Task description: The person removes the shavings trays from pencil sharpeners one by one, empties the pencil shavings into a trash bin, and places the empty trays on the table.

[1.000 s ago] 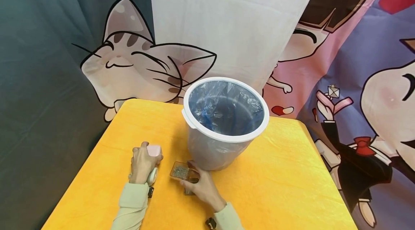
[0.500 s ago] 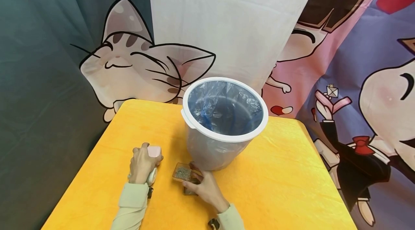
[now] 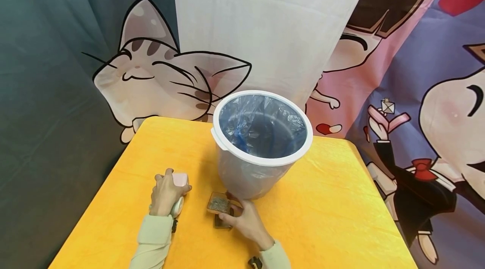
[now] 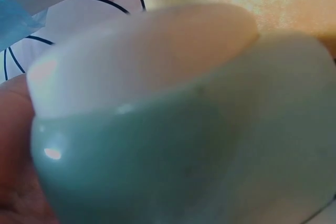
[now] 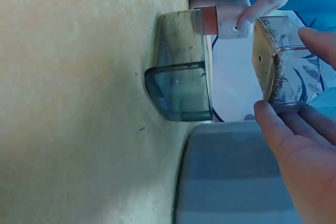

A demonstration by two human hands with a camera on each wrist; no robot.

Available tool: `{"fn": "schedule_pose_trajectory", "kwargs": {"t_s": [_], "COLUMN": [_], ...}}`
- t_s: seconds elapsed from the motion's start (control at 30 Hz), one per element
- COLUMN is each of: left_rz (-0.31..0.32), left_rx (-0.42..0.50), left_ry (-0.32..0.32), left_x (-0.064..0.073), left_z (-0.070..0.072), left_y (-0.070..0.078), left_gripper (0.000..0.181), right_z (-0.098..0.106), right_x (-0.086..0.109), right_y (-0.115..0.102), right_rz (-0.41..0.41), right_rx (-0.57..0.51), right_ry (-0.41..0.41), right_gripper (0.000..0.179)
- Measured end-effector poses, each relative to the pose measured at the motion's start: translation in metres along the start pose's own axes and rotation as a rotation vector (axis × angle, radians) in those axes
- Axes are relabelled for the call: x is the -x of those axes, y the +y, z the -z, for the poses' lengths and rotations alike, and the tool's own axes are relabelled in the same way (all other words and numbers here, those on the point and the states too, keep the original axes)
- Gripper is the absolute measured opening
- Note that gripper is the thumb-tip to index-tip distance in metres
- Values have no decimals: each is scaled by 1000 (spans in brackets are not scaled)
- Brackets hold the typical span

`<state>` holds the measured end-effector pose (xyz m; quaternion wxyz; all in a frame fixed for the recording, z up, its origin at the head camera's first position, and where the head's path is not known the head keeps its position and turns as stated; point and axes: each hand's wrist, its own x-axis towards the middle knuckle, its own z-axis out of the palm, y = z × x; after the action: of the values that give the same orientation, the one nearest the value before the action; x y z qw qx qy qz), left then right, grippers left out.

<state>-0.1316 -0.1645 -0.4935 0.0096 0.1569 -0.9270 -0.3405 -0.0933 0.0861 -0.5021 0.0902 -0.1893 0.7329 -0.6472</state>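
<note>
Two hands were occupied: the left hand (image 3: 163,195) curled round a green-and-pink pencil sharpener (image 3: 180,179), the right hand (image 3: 248,223), part-closed, pinched a clear plastic tray (image 5: 298,80) of shavings (image 5: 278,77) above the yellow tabletop (image 3: 322,210), near a smoky plastic container (image 3: 222,222) and outside the lined bin (image 3: 261,161). A loosened or tilted pinch could have scattered those shavings.

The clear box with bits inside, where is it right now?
In the head view, the clear box is in the right hand, at the lower left of the bin, with the dark container just below.
</note>
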Motion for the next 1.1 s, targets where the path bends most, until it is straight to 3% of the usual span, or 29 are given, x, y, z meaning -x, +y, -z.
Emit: {"fn": "schedule_pose_trajectory", "kwargs": {"t_s": [0.17, 0.5, 0.63, 0.8, 1.1], "left_rz": [4, 19, 10, -71, -306], "left_rx": [-9, -1, -8, 76, 407], "left_ry": [-6, -62, -30, 72, 251], "left_x": [-1, 0, 1, 0, 1], "left_z": [-1, 4, 8, 14, 32], "left_y": [0, 3, 6, 13, 38], "left_gripper": [87, 103, 96, 85, 48], "right_z": [5, 17, 22, 27, 32], "right_x": [3, 10, 12, 16, 21], "right_y": [-1, -5, -4, -2, 0], "right_rz": [-12, -41, -42, -60, -33], "right_rx": [13, 160, 186, 125, 106], "right_ry": [2, 33, 27, 23, 37], "right_gripper": [64, 57, 55, 53, 51]}}
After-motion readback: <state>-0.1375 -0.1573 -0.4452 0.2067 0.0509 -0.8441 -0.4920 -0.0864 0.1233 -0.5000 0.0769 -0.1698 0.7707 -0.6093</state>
